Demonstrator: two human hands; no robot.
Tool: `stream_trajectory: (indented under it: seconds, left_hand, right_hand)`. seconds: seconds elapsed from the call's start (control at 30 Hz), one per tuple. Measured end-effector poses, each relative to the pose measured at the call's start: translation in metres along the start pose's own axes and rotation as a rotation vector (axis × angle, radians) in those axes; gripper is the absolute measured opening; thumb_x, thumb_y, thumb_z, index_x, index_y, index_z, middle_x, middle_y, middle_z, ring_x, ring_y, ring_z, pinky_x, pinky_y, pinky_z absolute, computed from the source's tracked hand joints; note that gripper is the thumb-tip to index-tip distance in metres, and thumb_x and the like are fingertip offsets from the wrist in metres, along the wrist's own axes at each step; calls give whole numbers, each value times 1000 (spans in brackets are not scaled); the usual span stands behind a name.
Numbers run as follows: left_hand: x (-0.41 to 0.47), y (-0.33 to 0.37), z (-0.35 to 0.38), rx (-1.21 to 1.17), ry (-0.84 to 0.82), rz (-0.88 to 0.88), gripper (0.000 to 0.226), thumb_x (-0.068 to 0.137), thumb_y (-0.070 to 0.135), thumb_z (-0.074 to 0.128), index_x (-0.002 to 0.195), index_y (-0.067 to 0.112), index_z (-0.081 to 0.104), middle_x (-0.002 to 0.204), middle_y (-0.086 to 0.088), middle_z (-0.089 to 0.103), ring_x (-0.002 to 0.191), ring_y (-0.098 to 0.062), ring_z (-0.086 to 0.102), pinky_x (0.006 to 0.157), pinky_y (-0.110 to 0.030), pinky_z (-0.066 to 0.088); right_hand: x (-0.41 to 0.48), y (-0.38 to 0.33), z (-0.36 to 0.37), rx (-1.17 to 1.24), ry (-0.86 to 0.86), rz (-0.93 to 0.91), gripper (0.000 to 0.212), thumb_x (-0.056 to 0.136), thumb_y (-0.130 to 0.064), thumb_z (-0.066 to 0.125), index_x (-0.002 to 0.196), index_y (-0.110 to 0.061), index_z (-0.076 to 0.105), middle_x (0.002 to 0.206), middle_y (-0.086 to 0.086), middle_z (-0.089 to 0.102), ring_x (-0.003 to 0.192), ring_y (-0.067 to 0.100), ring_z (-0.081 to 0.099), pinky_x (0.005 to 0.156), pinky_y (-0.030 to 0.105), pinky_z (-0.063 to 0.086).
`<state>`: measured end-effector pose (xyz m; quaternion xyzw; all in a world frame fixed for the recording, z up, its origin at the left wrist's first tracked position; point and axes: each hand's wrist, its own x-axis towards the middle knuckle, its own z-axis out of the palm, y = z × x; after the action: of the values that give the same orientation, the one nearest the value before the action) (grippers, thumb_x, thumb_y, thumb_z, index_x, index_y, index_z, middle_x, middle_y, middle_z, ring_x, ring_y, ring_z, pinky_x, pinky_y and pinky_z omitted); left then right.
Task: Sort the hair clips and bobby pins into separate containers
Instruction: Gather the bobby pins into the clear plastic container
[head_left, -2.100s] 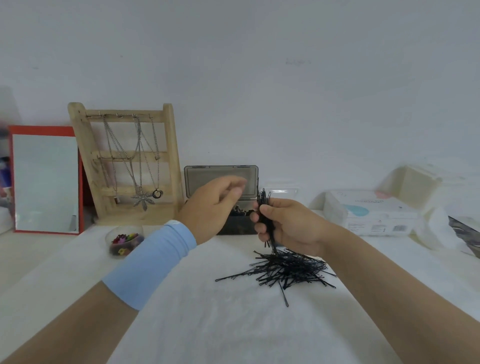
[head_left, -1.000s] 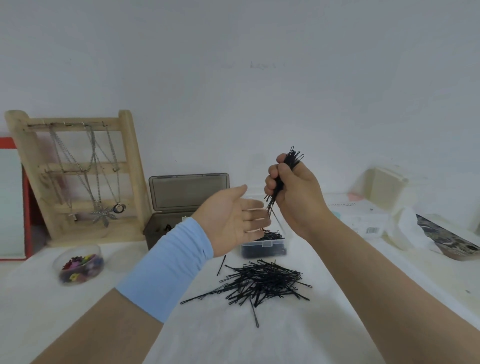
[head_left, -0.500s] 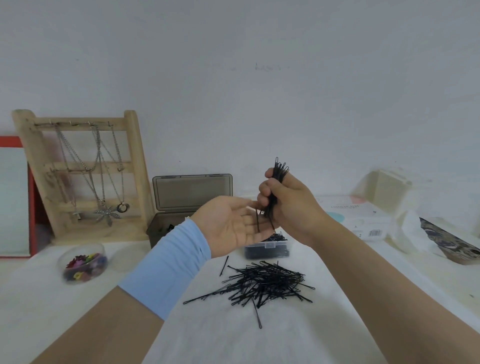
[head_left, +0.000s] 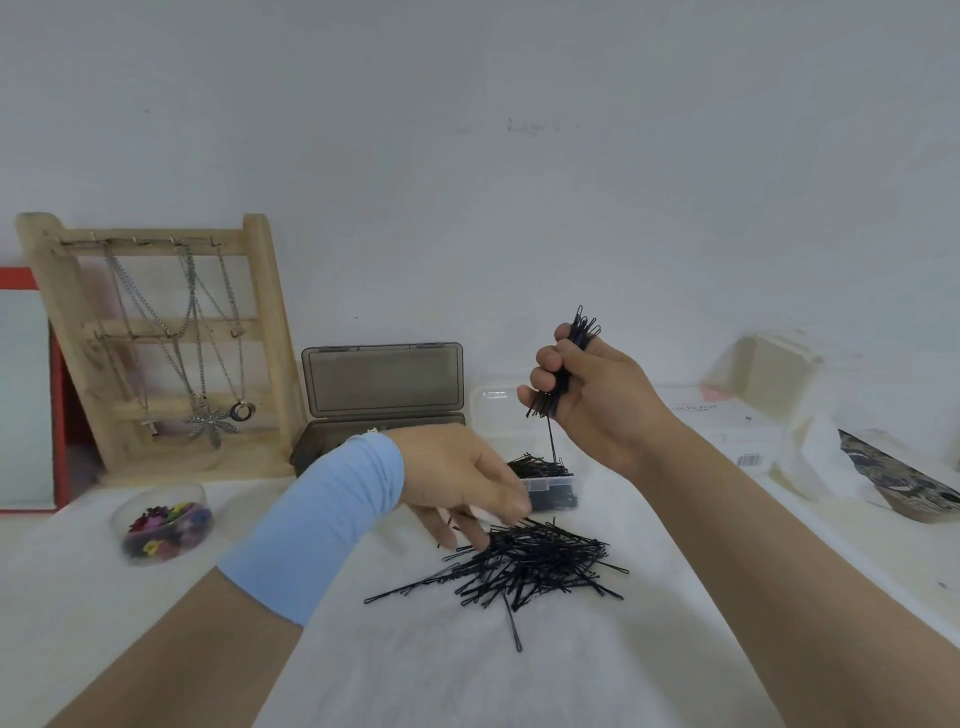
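Left hand (head_left: 457, 488) dropped from under bundle (head_left: 582, 332) to pile (head_left: 535, 566) on surface; fingers blurred, cannot tell if pinching. Right hand (head_left: 597, 410) fingers curled round bundle, above box (head_left: 550, 488), far centre. Loose pin (head_left: 551, 441) dangles: may slip, miss box. Clips (head_left: 166, 525) left.

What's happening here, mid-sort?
A person is gathering bobby pins by hand. The right hand grips a bunch of black pins upright above the small clear box, which already holds some pins. The left hand, fingers extended, reaches down to the near-left edge of the loose pile on the white cloth. The coloured clips sit in a round clear dish off to the left.
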<state>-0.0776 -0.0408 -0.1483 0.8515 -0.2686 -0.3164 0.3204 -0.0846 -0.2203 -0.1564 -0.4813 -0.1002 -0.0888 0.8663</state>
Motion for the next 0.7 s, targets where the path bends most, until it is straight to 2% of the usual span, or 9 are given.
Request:
stream_trajectory:
  seconds: [0.1, 0.17, 0.27, 0.37, 0.43, 0.5, 0.6, 0.7]
  left_hand:
    - [6, 6, 5, -169, 181, 29, 38, 92, 48, 60, 120, 22, 62, 115, 7, 68, 81, -17, 75, 62, -28, 56]
    - [14, 5, 10, -308, 200, 51, 34, 93, 46, 61, 115, 20, 65, 105, 8, 74, 73, -14, 72, 53, -21, 46]
    - [22, -4, 11, -378, 190, 86, 19, 93, 35, 64, 101, 19, 71, 92, 7, 76, 59, -11, 59, 45, -16, 29]
    - [19, -10, 0, -289, 157, 63, 12, 92, 31, 65, 92, 20, 71, 84, 6, 72, 58, -10, 54, 45, -17, 27]
    - [13, -14, -12, -126, 159, 31, 12, 92, 30, 65, 93, 19, 71, 81, 6, 71, 57, -9, 54, 45, -18, 30]
    - [7, -19, -23, 77, 234, -10, 15, 90, 32, 67, 93, 19, 73, 76, 9, 69, 55, -9, 53, 48, -20, 36]
    - [1, -27, -37, 316, 334, -37, 14, 87, 37, 67, 86, 26, 74, 72, 13, 69, 53, -7, 53, 64, -23, 47]
    - [-4, -30, -46, 303, 413, 5, 13, 87, 40, 68, 84, 29, 75, 74, 13, 70, 53, -6, 55, 67, -24, 47]
  right_hand:
    - [-1, 2, 3, 5, -38, -13, 14, 105, -6, 35, 101, -15, 45, 70, 1, 46, 59, 17, 44, 70, 36, 53]
    - [-2, 4, 7, -18, -60, -26, 14, 106, -6, 35, 102, -14, 44, 71, 2, 46, 60, 18, 45, 71, 36, 54]
    - [-2, 5, 9, -37, -78, -17, 14, 106, -6, 35, 102, -14, 46, 74, 3, 50, 64, 20, 49, 75, 38, 55]
    - [1, 2, 6, 50, -14, -3, 17, 107, -7, 33, 98, -13, 46, 73, 4, 51, 65, 22, 51, 76, 41, 55]
    - [4, -1, -1, 107, 69, -7, 20, 106, -7, 33, 94, -15, 46, 69, 3, 50, 61, 20, 48, 75, 41, 54]
    - [6, -3, -9, 93, 131, -11, 21, 106, -6, 34, 92, -15, 46, 67, 2, 48, 57, 19, 46, 70, 38, 54]
    - [9, 4, -17, -177, 176, -22, 19, 104, -3, 36, 95, -15, 49, 67, 1, 47, 55, 17, 44, 63, 34, 51]
    - [9, 16, -19, -717, 121, -48, 24, 101, 0, 35, 95, -16, 52, 68, 1, 48, 55, 16, 43, 61, 29, 43]
